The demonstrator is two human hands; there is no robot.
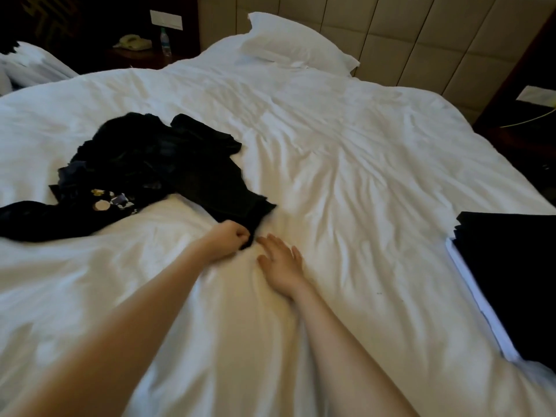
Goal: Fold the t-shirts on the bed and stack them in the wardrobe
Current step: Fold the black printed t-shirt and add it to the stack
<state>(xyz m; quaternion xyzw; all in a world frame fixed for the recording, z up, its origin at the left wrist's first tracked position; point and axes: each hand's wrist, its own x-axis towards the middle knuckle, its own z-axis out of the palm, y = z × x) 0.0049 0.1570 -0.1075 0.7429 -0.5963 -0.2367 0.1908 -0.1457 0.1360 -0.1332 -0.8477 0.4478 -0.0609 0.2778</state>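
A heap of dark t-shirts [141,164] lies crumpled on the left half of the white bed [346,164]. One black t-shirt [222,191] trails out of the heap toward me. My left hand [228,239] pinches its near corner with curled fingers. My right hand [281,261] lies flat on the duvet just right of that corner, fingers straight, holding nothing. A stack of folded dark t-shirts [511,275] with a white one at the bottom sits at the bed's right edge.
A white pillow [294,43] rests at the padded headboard [421,34]. A nightstand at the back left holds a telephone [132,42] and a water bottle [165,42]. A second bed [33,67] shows at far left. A dark side table [523,121] stands right.
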